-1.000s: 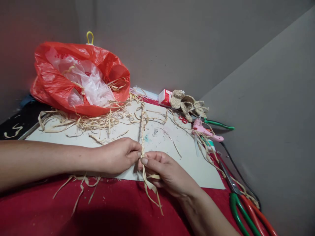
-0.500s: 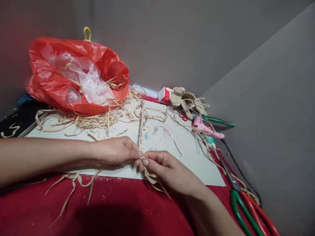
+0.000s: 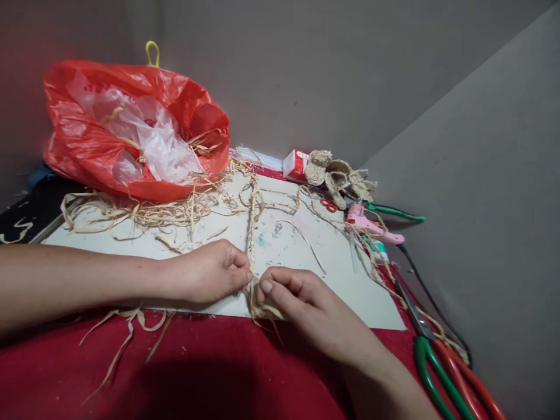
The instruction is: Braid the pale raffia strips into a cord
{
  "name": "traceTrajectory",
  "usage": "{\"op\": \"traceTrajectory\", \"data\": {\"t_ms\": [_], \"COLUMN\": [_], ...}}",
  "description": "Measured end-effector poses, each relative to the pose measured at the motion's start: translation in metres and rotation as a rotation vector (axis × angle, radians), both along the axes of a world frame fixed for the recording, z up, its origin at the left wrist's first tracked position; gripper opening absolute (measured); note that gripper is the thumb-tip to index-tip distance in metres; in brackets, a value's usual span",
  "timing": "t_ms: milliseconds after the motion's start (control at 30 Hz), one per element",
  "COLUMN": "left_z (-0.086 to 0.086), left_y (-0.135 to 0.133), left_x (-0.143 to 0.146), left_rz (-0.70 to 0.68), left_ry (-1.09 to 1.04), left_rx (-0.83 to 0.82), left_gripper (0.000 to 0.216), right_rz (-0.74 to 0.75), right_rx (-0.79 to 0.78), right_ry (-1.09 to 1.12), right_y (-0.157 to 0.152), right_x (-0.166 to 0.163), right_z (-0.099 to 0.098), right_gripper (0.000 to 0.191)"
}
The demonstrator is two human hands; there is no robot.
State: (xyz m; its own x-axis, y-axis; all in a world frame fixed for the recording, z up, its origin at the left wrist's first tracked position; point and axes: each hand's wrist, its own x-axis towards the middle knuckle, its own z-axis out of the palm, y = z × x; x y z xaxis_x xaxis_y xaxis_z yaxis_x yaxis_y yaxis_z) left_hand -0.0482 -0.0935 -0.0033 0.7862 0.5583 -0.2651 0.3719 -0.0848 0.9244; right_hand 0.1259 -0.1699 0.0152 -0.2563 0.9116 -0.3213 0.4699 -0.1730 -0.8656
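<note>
A pale braid of dried plant fibre runs down the white board from its far side to my hands. My left hand is closed, pinching the braid's near end between thumb and forefinger. Just to the right, my right hand is closed with thumb and forefinger pinched on a loose fibre strand. Several loose strand ends hang below the pinch over the board's near edge. More fibre strips stick out beneath my left forearm onto the red cloth.
A red plastic bag stands at the back left, beside a heap of loose fibre on the white board. Rightward lie woven pieces, a pink glue gun, green-handled pliers, and large scissors on red cloth.
My right hand has drawn slightly away from my left, opening a small gap. The loose ends below have shifted. The whole view has moved a little.
</note>
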Motion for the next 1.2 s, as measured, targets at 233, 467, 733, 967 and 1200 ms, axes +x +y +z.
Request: {"op": "traceTrajectory", "data": {"t_ms": [233, 467, 733, 967, 1200], "left_z": [0.000, -0.003, -0.007, -0.006, -0.005], "left_y": [-0.008, -0.011, -0.014, -0.013, -0.009], "left_x": [0.004, 0.002, 0.002, 0.003, 0.004], "left_rz": [0.039, 0.063, 0.066, 0.068, 0.024], "left_ry": [-0.178, -0.165, -0.167, -0.142, -0.096], "left_rx": [-0.242, -0.204, -0.208, -0.270, -0.170], "left_gripper": [0.025, 0.027, 0.030, 0.023, 0.026], "right_rz": [0.000, 0.048, 0.126, 0.180, 0.285], "right_rx": [0.070, 0.335, 0.415, 0.313, 0.128], "right_ry": [-0.004, -0.368, -0.607, -0.403, 0.000], "right_y": [-0.009, -0.018, -0.021, -0.024, -0.042], "right_x": [-0.016, -0.022, -0.027, -0.032, -0.017], "right_z": [-0.007, -0.018, -0.027, -0.026, 0.001], "right_gripper": [0.031, 0.029, 0.027, 0.023, 0.023]}}
